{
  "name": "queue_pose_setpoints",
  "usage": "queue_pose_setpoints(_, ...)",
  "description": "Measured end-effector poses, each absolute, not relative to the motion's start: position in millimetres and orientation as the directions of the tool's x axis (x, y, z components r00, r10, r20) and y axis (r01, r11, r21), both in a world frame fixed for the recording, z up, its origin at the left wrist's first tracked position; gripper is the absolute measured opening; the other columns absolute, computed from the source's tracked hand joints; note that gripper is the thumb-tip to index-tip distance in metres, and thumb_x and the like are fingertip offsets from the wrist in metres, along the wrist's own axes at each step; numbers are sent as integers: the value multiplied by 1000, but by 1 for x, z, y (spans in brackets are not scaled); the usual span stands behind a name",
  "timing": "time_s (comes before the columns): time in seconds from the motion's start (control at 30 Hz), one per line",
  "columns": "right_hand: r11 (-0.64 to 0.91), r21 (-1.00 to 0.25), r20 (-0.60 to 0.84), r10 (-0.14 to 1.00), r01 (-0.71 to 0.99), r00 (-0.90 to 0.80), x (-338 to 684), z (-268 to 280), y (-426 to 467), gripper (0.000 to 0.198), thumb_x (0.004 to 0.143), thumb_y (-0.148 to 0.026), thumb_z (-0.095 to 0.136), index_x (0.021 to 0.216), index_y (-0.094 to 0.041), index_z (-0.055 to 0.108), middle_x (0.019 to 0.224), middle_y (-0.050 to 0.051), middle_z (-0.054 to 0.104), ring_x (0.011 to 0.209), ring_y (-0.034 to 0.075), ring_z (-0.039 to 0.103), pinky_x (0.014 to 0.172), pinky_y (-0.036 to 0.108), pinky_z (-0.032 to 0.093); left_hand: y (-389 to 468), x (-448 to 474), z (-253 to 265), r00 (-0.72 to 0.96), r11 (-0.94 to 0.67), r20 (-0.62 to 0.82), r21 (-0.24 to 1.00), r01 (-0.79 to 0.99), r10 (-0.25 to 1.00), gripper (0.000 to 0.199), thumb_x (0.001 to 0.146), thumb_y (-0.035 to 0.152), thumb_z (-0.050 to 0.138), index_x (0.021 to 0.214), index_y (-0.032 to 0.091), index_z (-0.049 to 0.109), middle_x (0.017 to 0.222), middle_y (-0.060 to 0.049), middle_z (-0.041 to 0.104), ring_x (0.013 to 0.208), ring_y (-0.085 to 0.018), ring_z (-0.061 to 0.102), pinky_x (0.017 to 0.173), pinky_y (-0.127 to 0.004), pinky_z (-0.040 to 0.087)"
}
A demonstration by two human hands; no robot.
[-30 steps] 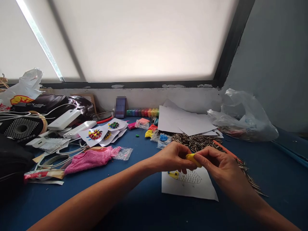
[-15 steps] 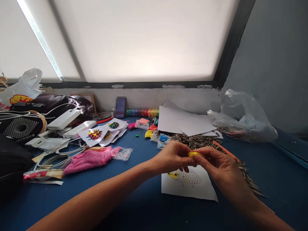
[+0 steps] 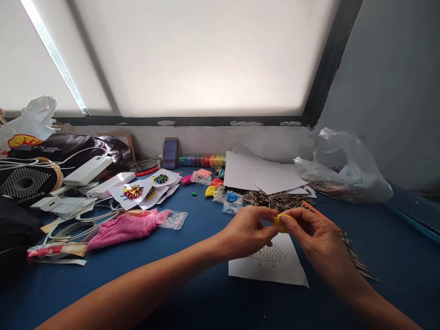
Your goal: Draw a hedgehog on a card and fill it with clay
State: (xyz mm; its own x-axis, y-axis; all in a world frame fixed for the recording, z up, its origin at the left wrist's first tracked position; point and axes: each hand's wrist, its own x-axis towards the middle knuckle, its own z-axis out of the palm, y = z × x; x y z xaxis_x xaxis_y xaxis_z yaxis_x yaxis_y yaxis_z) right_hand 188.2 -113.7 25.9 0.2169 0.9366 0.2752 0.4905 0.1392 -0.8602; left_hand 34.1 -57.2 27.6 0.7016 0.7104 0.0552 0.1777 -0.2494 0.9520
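Observation:
Between my two hands, above the table, is a flattened lump of yellow modelling clay (image 3: 282,223). My left hand (image 3: 248,233) grips its left edge with thumb and fingertips. On the other side, my right hand (image 3: 318,234) pinches it, the thumb lying across its face. Beneath the hands lies a white sheet (image 3: 288,270) with a drawn animal (image 3: 270,254) whose body is covered in small marks; its left part is hidden by my left hand. Just behind them, a heap of striped sunflower seeds (image 3: 275,200) spreads to the right.
White paper sheets (image 3: 271,176) lie behind the seeds. Coloured clay blocks (image 3: 206,161) line the wall. To the left are decorated paper cutouts (image 3: 132,193), a pink cloth (image 3: 125,230), white cables and chargers. A clear plastic bag (image 3: 350,172) sits at the back right.
The yellow clay has turned to show a broader, flatter face between my fingers. My left hand has lowered slightly and now covers the yellow head of the drawing.

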Motion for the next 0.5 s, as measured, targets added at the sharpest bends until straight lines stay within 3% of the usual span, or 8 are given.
queue_pose_setpoints(0.07, 141, -873, 262, 943, 467, 204, 188, 26, -114, 28, 80, -51, 61, 76, -24, 66, 72, 2, 67, 70, 20, 61, 65, 29, 49, -54, 33, 24, 735, -197, 30, 970, 143, 677, 24, 78, 27, 62, 97, 12, 68, 82, -5, 67, 60, -11, 63, 46, -16, 43)
queue_pose_setpoints(0.17, 152, -884, 248, 954, 441, 168, 187, 26, -116, 30, 81, -52, 60, 80, -24, 67, 72, 2, 68, 71, 20, 62, 66, 30, 50, -51, 33, 21, 764, -79, -45, 989, 125, 644, 26, 77, 37, 65, 78, 11, 64, 74, -4, 65, 56, -10, 60, 47, -17, 43)
queue_pose_setpoints(0.33, 129, -905, 200, 970, 406, 137, 186, 28, -117, 37, 78, -56, 62, 95, -23, 68, 80, 4, 72, 75, 22, 66, 69, 32, 52, -52, 33, 22, 769, -39, -66, 992, 118, 636, 32, 79, 42, 64, 71, 11, 60, 67, -3, 63, 52, -9, 57, 49, -19, 46)
queue_pose_setpoints(0.5, 153, -890, 220, 969, 429, 113, 186, 32, -118, 31, 78, -53, 64, 74, -23, 69, 65, 1, 66, 64, 18, 62, 61, 28, 50, -50, 31, 19, 786, -29, -46, 996, 82, 617, 23, 77, 33, 66, 77, 11, 63, 73, -5, 67, 53, -9, 59, 49, -19, 45)
